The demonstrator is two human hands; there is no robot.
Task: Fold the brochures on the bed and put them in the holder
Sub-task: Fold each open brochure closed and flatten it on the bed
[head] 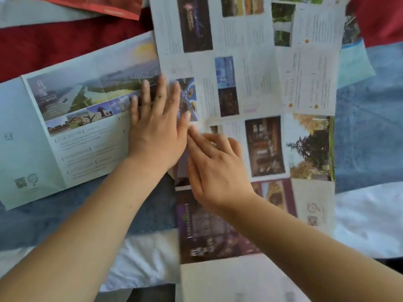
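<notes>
— The large unfolded white paper brochure with many photo panels, where does it lie?
— Flat on the blue, red and white bed cover, under the fingers of both hands. The left hand lies flat with straight, spread fingers. Its outer fingers also rest on the pale green paper brochure, which spreads away beyond the little finger. The right hand touches the sheet just beside the left thumb, with its fingers stretched and grasping nothing.
— How will it handle?
— I think it is light, thin and floppy, and easy to wrinkle or tear. The soft bed gives little support, so it is better to take an outer edge, far from the fingertips, and follow the creases that show.
— What is unclear?
— The right fingertips are blurred. The sheet is cut off at the top and bottom. The holder is not visible.
</notes>
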